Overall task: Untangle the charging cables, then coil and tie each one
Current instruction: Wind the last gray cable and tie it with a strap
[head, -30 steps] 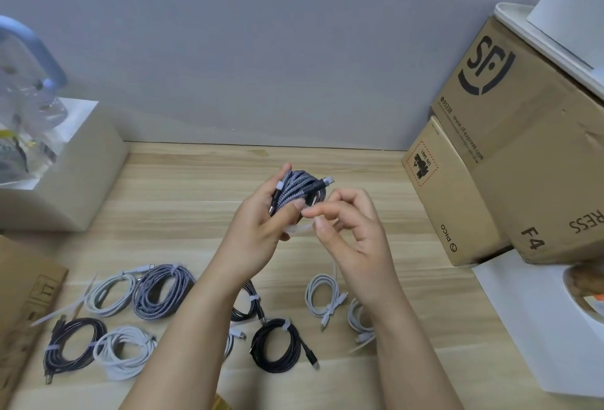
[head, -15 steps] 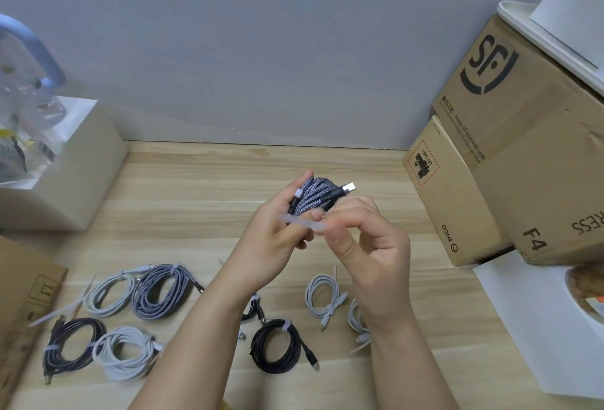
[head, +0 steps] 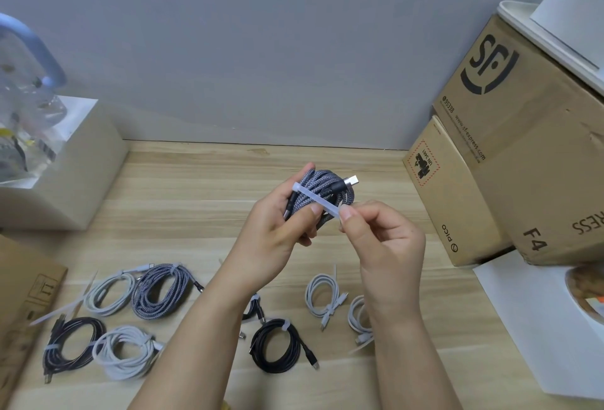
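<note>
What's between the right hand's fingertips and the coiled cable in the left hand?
A white tie strip spans that stretch across the grey braided cable, seen in the head view.

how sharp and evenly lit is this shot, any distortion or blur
Head view: soft, even light with faint shadows; the grey braided cable coil and translucent white tie strip are sharp; wide-angle bending tilts the brown cardboard boxes; the clear plastic bag at the left edge is smeared.

A packing or storage corner — shipping cartons [head: 523, 148] stacked on a wooden table [head: 196, 187].
</note>
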